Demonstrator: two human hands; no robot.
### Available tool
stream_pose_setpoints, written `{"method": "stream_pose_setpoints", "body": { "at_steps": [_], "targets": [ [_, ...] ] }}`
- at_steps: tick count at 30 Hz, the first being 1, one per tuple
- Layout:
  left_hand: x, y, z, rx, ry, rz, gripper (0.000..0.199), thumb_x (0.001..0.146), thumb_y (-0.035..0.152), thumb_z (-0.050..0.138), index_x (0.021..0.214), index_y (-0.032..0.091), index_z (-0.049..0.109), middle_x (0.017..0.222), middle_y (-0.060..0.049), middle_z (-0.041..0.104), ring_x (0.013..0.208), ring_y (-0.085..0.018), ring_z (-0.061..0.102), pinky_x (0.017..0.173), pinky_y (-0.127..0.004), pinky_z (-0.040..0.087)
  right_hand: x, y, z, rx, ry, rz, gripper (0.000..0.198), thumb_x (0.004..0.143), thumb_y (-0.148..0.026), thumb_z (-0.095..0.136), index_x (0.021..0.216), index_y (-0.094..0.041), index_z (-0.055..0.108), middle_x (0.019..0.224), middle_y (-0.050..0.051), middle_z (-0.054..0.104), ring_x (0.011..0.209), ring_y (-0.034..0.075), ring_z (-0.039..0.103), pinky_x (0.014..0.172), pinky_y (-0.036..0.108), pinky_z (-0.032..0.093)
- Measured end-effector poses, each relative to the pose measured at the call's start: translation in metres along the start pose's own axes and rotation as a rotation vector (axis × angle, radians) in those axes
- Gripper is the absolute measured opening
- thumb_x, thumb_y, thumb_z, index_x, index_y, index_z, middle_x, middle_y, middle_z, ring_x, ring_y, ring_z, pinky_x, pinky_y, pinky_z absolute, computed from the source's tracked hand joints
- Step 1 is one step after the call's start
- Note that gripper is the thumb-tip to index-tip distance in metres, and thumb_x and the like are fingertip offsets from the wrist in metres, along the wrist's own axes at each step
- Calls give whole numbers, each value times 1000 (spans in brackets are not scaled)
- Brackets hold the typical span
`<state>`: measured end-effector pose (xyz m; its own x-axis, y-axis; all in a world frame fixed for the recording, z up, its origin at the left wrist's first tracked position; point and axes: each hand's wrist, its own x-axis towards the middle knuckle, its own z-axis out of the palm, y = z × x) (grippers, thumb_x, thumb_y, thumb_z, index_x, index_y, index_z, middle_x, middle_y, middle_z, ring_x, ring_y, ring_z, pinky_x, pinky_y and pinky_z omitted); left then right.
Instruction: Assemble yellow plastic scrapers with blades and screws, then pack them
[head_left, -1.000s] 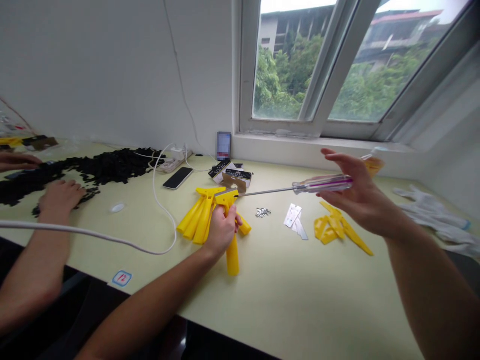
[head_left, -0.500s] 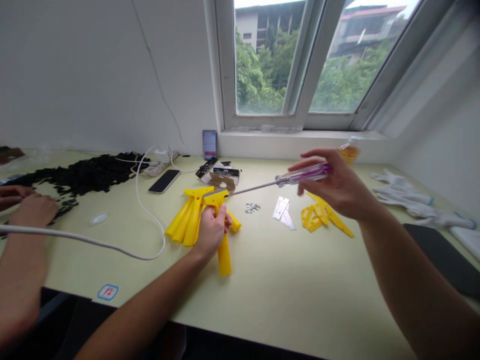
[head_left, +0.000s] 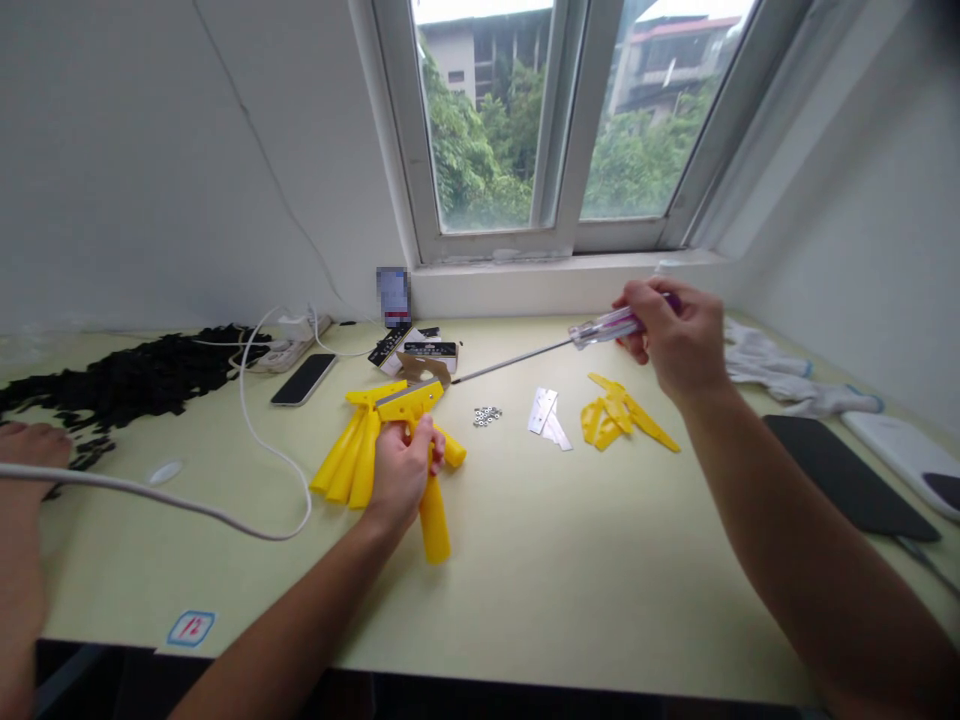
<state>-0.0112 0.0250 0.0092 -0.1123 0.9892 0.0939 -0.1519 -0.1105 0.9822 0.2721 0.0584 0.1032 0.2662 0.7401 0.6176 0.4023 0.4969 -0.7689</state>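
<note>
My left hand (head_left: 403, 468) is wrapped round the handle of a yellow plastic scraper (head_left: 436, 525), whose T-shaped head carries a grey metal strip. A screwdriver (head_left: 606, 328) with a clear and purple handle is in my right hand (head_left: 681, 338), held above the table. Its long shaft slants down to the left, and the tip is close to the right end of the scraper's head, with a small gap seen between them. Behind my left hand lie several more yellow scrapers (head_left: 351, 460), fanned out. Small metal nuts (head_left: 487, 416) lie in a cluster to the right.
Metal blades (head_left: 541, 412) and yellow plastic pieces (head_left: 619, 415) lie right of the nuts. Printed packs (head_left: 431, 350), a phone (head_left: 304, 380) and a white cable (head_left: 255, 524) are on the left, with a black pile (head_left: 150, 365) beyond. Another person's hand (head_left: 34, 450) rests there. White gloves (head_left: 772, 365) lie right.
My right hand has turned over on the screwdriver handle, and the tip has come slightly away from the scraper. The scraper's head is more tilted. The whole view has shifted.
</note>
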Motion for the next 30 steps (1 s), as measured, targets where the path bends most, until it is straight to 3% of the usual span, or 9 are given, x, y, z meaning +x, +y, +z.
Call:
{"method": "stream_pose_setpoints", "body": {
  "at_steps": [4, 6, 9, 12, 15, 18, 22, 25, 30],
  "targets": [
    [-1, 3, 2, -39, -36, -31, 30, 81, 37, 66, 73, 17, 45, 53, 3, 53, 39, -6, 41, 39, -17, 32, 14, 41, -8, -174, -14, 62, 45, 85, -54, 59, 98, -13, 72, 55, 1, 62, 44, 13, 57, 44, 25, 48],
    [-2, 3, 2, -52, -65, -57, 31, 81, 38, 66, 73, 17, 45, 53, 3, 53, 38, -5, 40, 38, -17, 30, 14, 66, -6, -429, -95, 85, 47, 85, -52, 58, 110, -15, 71, 68, 5, 70, 60, 17, 68, 62, 29, 55],
    [-4, 4, 3, -63, -95, -78, 30, 80, 38, 67, 76, 17, 47, 52, 4, 52, 38, -5, 39, 38, -17, 29, 8, 100, 2, -772, -228, 86, 45, 89, -48, 53, 118, -18, 69, 92, 9, 76, 85, 22, 71, 81, 33, 53],
    [-6, 5, 4, -85, -126, -83, 29, 81, 38, 68, 81, 16, 48, 53, 4, 52, 39, -6, 39, 39, -17, 28, -2, 123, 8, -857, -337, 111, 45, 88, -44, 53, 120, -17, 68, 104, 12, 74, 90, 24, 69, 79, 32, 51],
    [-8, 5, 4, -99, -161, -91, 30, 81, 39, 68, 86, 16, 50, 53, 4, 52, 40, -6, 38, 39, -17, 27, -11, 136, 11, -928, -441, 137, 41, 85, -37, 56, 120, -19, 67, 101, 12, 74, 85, 24, 68, 70, 31, 48],
    [-8, 4, 5, -107, -166, -110, 31, 80, 40, 69, 85, 15, 51, 53, 4, 51, 40, -5, 38, 38, -17, 27, -16, 138, 15, -984, -501, 132, 35, 86, -32, 53, 116, -18, 67, 97, 15, 73, 82, 26, 67, 68, 34, 47],
    [-7, 7, 6, -149, -131, -140, 34, 75, 40, 73, 82, 14, 53, 53, 5, 48, 42, -5, 40, 39, -17, 28, -22, 122, 29, -984, -540, 11, 37, 89, -29, 51, 120, -13, 64, 112, 21, 68, 102, 33, 61, 83, 44, 45],
    [-8, 10, 7, -218, -139, -155, 34, 72, 36, 76, 87, 13, 57, 59, 3, 51, 47, -6, 43, 41, -17, 30, -36, 100, 54, -869, -652, -144, 32, 92, -27, 48, 116, -16, 66, 119, 16, 67, 108, 29, 59, 92, 43, 44],
    [-7, 14, 4, -359, -152, -191, 30, 73, 37, 69, 90, 13, 61, 83, -7, 65, 56, -10, 52, 50, -23, 39, -67, 73, 99, -687, -818, -315, 22, 93, -25, 51, 101, -22, 71, 104, 7, 72, 96, 21, 63, 87, 34, 48]
  ]
}}
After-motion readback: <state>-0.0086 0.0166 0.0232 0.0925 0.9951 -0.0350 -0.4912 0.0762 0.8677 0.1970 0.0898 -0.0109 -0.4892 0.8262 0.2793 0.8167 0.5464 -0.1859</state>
